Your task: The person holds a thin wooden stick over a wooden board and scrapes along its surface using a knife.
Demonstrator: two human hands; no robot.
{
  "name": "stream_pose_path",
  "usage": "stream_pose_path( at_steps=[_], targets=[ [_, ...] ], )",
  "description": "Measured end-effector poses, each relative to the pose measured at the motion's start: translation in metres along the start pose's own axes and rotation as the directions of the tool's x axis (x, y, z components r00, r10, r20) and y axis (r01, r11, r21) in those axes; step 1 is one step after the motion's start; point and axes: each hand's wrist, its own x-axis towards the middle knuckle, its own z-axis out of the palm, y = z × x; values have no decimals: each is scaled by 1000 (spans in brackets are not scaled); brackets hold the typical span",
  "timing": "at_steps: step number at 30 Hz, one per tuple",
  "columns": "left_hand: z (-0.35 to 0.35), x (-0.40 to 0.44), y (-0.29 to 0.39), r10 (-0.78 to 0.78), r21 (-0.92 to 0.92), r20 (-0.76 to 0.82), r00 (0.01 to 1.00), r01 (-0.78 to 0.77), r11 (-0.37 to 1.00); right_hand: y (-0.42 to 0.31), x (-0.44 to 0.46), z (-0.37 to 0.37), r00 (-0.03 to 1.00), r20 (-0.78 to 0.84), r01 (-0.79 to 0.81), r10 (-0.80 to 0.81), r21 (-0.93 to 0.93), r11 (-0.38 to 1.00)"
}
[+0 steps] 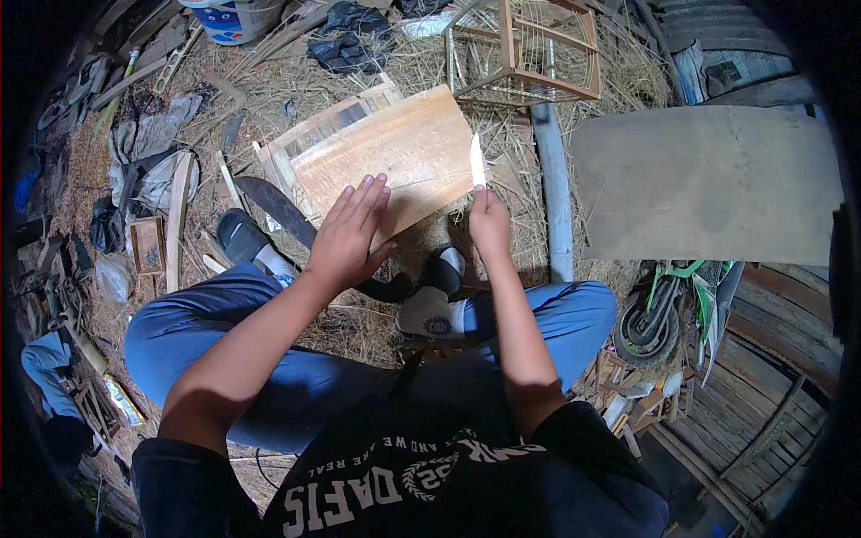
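Observation:
A light wooden board (417, 157) lies tilted in front of me on a slatted wooden piece (314, 134). My left hand (352, 224) rests flat on the board's near left part, fingers spread. In my right hand (490, 220), closed round its handle, is a knife (477, 160) with its bright blade pointing away from me, beside the board's right edge. The handle is mostly hidden by my fingers. A large dark curved blade (273, 204) lies on the ground left of the board, its dark handle (387, 289) passing below my left hand.
A wooden cage frame (525, 54) stands beyond the board. Right of it are a grey post (553, 193) and a large flat panel (708, 184). A white bucket (233, 20), a small wooden box (147, 246) and a wood strip (178, 220) lie leftward. Straw covers the ground.

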Motion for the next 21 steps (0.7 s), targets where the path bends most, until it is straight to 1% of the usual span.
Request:
stream_pose_path(
  at_steps=[2,4,5,7,8,10,11,13,14,15,17,18,20,21],
  targets=[
    [-1,0,-1,3,4,2,1000,-3,1000,-1,2,-5,1000,26,-3,3,-8,1000],
    [0,0,0,9,13,-2,1000,-9,1000,5,6,-2,1000,-12,-22,23,38,999],
    [1,1,1,9,12,-4,1000,-9,1000,7,1,7,1000,-10,0,-1,-58,998],
    [0,0,0,5,15,5,1000,-5,1000,-12,-10,1,998,60,-24,21,50,998],
    [0,0,0,6,15,6,1000,-6,1000,-10,-8,0,998,60,-25,22,51,998],
    [1,0,-1,21,16,-5,1000,-21,1000,-7,0,-4,998,19,-69,67,151,986],
    [1,0,-1,18,17,-8,1000,-18,1000,-7,-2,0,998,21,-66,63,150,987],
    [1,0,-1,17,24,-3,1000,-17,1000,-12,-13,8,1000,-2,-7,7,-16,1000],
    [1,1,-1,19,25,-3,1000,-19,999,-8,-11,9,999,-15,34,-34,-8,999],
    [1,1,-1,21,2,-5,1000,-21,1000,-7,-8,6,999,-14,33,-33,-6,999],
    [1,-2,-1,19,-20,-7,1000,-19,1000,-6,0,-2,997,-81,-3,8,63,998],
    [0,-1,0,11,-17,-2,1000,-11,1000,-9,-2,-1,994,-31,-109,108,-9,994],
    [0,0,2,8,-15,3,1000,-8,1000,-15,-14,8,1000,7,-15,15,-42,999],
    [0,0,2,12,16,7,1000,-12,1000,-22,-20,6,999,39,27,-25,-49,998]
  ],
)
